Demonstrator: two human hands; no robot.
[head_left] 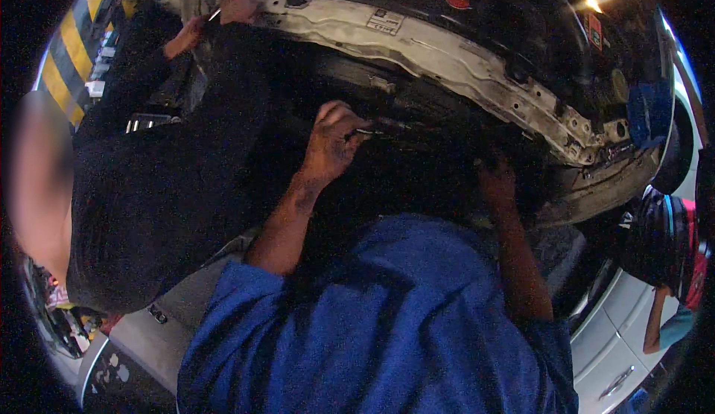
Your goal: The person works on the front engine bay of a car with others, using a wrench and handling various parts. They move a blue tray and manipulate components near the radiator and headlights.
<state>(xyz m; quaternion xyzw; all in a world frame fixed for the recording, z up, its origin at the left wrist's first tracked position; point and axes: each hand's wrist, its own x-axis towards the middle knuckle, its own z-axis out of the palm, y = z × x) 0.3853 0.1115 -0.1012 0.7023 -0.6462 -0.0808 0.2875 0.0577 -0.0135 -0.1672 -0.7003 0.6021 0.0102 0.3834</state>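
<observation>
My left hand (334, 142) is raised in front of a car's open front end, its fingers closed around a thin, shiny metal tool (366, 131). The tool points right into the dark space below a pale metal crossbeam (447, 60); its far end is lost in shadow. My right hand (497, 179) reaches into the same dark area, below the beam's right half. Its fingers are dim, and whether they hold anything is hidden. Beneath both hands lies a dark surface, perhaps a bumper or lower panel, too dark to make out.
Close on my left, a person in black (171, 176) works at the beam's left end, a co-worker's hand (238, 4) near it. A blue cloth-like thing (646, 112) hangs at the beam's right end. A white car (618, 339) and another person (670, 250) are at the right.
</observation>
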